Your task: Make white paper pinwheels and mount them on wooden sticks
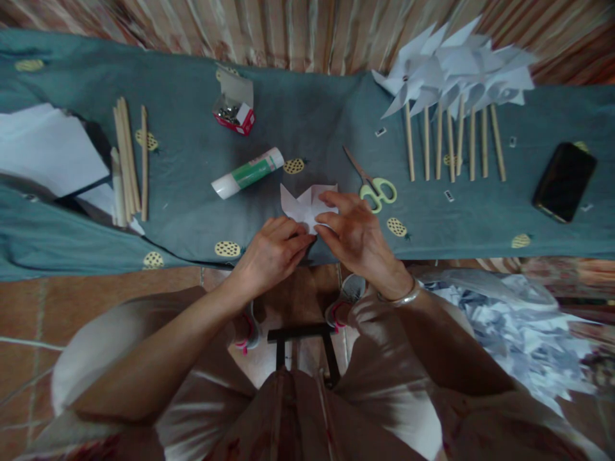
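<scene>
Paper in work: one small white folded paper [303, 203] with pointed corners, at the near edge of the desk [187, 141], between the two hands.
Left hand [276, 251]: one, thumb and fingers pinching the lower left part of the paper.
Right hand [353, 230]: one, thumb and fingertips grasping the paper's right side; one bracelet [406, 296] at the wrist.
Scissors [369, 184]: one pair, green-handled, just beyond the right hand, blades pointing away.
Glue stick [248, 173]: one, white and green, lying slantwise beyond the left hand.
Box [235, 118]: one, red, lid open, small metal pieces inside, too many to count.
Loose sticks [127, 160]: several bunched at left, exact number unclear, plus one lying just beside them.
Pinwheels [461, 67]: a row at far right, paper heads overlapping, eight sticks showing below.
White sheets [48, 150]: a stack at far left, uncountable.
Phone [564, 182]: one, dark, right of the pinwheels.
Paper scraps [523, 333]: one heap below the desk at right, pieces uncountable.
</scene>
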Available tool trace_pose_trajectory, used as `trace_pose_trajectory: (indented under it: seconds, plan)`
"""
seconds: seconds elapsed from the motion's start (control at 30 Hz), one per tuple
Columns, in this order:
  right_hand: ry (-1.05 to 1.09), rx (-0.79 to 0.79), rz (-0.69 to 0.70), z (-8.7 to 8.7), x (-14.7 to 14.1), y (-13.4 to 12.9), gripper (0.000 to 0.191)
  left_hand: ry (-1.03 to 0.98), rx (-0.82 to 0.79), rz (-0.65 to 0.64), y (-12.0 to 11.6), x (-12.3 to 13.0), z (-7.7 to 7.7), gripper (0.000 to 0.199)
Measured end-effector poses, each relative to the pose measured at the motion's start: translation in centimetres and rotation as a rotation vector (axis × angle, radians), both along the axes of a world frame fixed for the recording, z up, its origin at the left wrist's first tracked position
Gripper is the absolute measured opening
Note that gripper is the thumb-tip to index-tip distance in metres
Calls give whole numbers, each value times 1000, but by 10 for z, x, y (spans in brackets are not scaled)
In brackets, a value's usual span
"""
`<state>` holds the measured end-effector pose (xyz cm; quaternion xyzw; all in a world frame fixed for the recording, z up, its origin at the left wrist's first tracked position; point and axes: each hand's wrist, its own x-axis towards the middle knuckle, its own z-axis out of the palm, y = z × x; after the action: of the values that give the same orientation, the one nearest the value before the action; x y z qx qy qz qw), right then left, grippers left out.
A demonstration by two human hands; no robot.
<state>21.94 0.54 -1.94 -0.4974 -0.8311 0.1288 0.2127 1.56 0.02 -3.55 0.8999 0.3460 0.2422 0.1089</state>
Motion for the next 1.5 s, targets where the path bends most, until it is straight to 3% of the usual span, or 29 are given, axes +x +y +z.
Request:
trace_pose_trajectory:
  seconds: [0.53, 0.87, 1.23, 1.5]
  plan:
    - [34, -50, -5, 2, -6, -1, 21, -17, 38, -12, 1, 0, 3, 21]
    - [-130, 169, 6, -17, -17, -7, 26, -3, 12, -19, 1, 0, 3, 23]
    - [-5, 119, -11, -25, -21, -6, 26, 5, 1, -13, 1, 0, 3, 23]
    - [212, 31, -41, -24, 1, 0, 37, -22, 23, -5, 2, 1, 1, 21]
